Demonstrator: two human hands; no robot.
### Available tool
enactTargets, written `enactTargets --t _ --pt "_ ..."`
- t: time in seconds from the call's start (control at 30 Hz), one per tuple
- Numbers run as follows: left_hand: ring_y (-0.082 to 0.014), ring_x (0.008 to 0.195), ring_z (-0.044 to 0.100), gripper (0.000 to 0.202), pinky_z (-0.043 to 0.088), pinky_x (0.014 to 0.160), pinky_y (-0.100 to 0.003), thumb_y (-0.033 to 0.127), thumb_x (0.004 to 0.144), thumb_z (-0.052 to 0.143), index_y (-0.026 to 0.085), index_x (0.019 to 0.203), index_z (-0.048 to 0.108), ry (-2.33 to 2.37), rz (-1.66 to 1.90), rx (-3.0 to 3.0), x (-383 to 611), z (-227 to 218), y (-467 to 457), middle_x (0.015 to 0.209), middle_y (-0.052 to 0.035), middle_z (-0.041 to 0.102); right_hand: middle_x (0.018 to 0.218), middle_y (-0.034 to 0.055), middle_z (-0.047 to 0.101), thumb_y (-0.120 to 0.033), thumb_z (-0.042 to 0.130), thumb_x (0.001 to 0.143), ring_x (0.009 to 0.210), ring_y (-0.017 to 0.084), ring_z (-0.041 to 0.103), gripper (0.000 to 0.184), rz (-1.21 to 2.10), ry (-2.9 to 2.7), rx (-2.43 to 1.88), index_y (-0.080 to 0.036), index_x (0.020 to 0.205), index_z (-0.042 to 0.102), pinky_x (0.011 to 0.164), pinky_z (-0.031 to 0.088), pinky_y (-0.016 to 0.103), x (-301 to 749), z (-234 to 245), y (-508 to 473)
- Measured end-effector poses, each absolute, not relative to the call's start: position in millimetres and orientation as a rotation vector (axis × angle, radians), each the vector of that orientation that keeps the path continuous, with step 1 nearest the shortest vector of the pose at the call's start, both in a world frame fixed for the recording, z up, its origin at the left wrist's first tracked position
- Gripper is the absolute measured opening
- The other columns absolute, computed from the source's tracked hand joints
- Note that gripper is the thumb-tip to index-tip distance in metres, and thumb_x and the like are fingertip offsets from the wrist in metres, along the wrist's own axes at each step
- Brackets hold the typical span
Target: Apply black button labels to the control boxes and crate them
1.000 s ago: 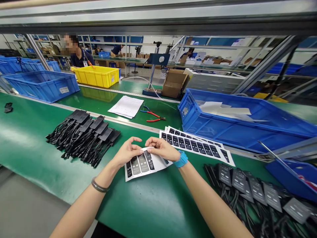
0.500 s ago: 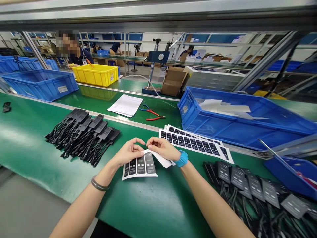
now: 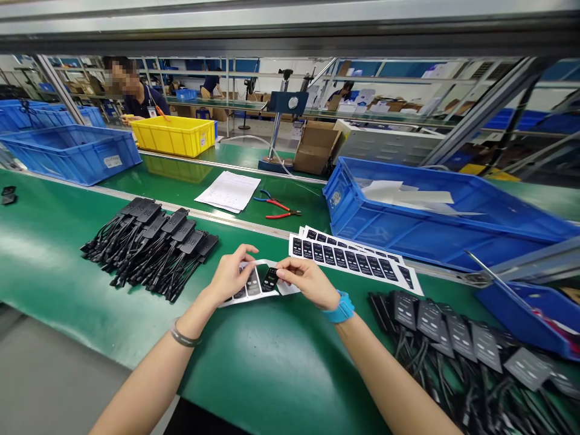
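My left hand [image 3: 229, 275] is closed on a sheet of black labels [image 3: 252, 285], thumb on top, above the green bench. Between the thumb and fingers of my right hand [image 3: 312, 281] is the edge of a single black label [image 3: 270, 278], tilted at the sheet's right end. Whether that label is fully off its backing I cannot tell. White backing shows under my right fingers. More label sheets [image 3: 347, 258] lie fanned out beyond my right hand. Black cabled modules [image 3: 174, 223] are piled to the left, and labelled ones [image 3: 435, 320] lie to the right.
A blue bin [image 3: 408, 232] with white papers stands at the back right, a smaller blue tray [image 3: 525, 326] nearer. Pliers [image 3: 283, 212] and printed papers [image 3: 228, 191] lie beyond the metal rail. Yellow [image 3: 174, 138] and blue bins [image 3: 72, 154] stand back left, near a co-worker [image 3: 147, 99].
My right hand has drawn back slightly to the right and now pinches one label's edge. The sheet has tilted flatter, and its right end has bent up around that label.
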State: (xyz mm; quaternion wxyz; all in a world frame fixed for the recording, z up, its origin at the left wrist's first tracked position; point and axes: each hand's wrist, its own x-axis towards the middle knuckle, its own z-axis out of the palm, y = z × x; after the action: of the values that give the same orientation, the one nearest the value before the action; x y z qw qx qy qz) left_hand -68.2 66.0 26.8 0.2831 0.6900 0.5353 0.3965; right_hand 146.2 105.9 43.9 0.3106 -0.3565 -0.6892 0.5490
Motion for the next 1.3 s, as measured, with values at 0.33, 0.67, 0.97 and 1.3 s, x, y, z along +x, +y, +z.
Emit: enactTargets --t 0.33,0.67,0.97,1.3 --pt "-0.0155 0.074 0.064 0.03 0.05 0.07 -0.027 0.04 0.077 0.075 0.016 0.086 0.058 0.956 1.154 1.329 -33 24 51 0.083 -0.004 0.067 0.064 0.0021 0.066 -0.041 0.08 0.071 0.059 0.016 0.059 0.024 1.363 -1.468 -1.066 -0.019 0.074 0.071 0.057 0.048 0.03 147 31 59" --pt "-0.0127 0.053 0.064 0.045 0.047 0.051 -0.02 0.042 0.059 0.089 0.013 0.073 0.056 0.706 0.92 0.869 -22 21 37 0.059 -0.0012 0.067 0.054 -0.0025 0.061 -0.041 0.089 0.061 0.05 0.01 0.055 0.033 2.021 -1.042 -0.793 -0.018 0.066 0.066 0.05 0.041 0.022 147 21 41" --pt "-0.0158 0.06 0.068 0.04 0.049 0.053 -0.02 0.038 0.067 0.086 0.014 0.076 0.055 0.634 0.914 0.878 -24 19 37 0.064 -0.0047 0.07 0.059 -0.0015 0.06 -0.044 0.085 0.068 0.057 0.01 0.052 0.031 2.029 -0.999 -0.743 -0.017 0.068 0.068 0.06 0.042 0.024 142 19 35" --pt "-0.0146 0.058 0.066 0.04 0.048 0.053 -0.02 0.038 0.065 0.086 0.014 0.074 0.055 0.682 0.916 0.913 -24 22 36 0.061 -0.0029 0.068 0.059 -0.0013 0.059 -0.044 0.085 0.068 0.058 0.012 0.051 0.031 2.021 -0.999 -0.739 -0.018 0.067 0.068 0.062 0.042 0.026 143 17 35"
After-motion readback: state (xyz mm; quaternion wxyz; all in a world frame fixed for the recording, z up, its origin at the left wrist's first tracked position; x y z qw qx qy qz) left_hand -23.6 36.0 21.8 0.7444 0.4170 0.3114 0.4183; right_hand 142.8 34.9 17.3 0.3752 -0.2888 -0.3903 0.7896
